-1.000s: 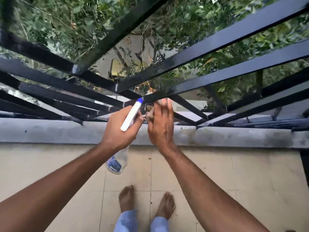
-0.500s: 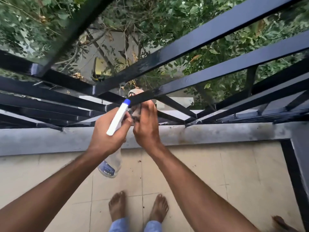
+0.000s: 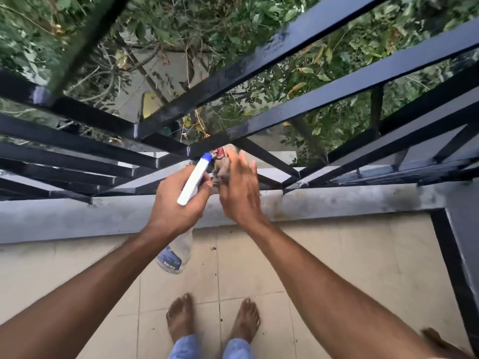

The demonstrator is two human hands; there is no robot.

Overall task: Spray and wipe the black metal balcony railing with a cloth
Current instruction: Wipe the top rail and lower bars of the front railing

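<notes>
A person at a balcony edge works on the black metal balcony railing (image 3: pixel 324 100) with both hands raised to the joint where its bars meet. The left hand (image 3: pixel 176 206) has its grip wrapped round the neck of a spray bottle (image 3: pixel 193 178), blue nozzle tipped up at that joint and clear body hanging below the wrist. The right hand (image 3: pixel 239 190) keeps its fingers straight and flat, pressing a crumpled cloth (image 3: pixel 220 172) toward the bars, with the thumb out of sight. The cloth sits between the two hands, just beside the nozzle and just under the joint. From there the bar's long axis climbs up and away to the person's right, so the cloth hand is the nearer one for a stroke along it. Wiping looks to be in hand, and judging by the run of bars, much is left. Below are a grey concrete ledge (image 3: pixel 337 200), a tiled floor (image 3: pixel 337 268) and bare feet (image 3: pixel 181 317)
</notes>
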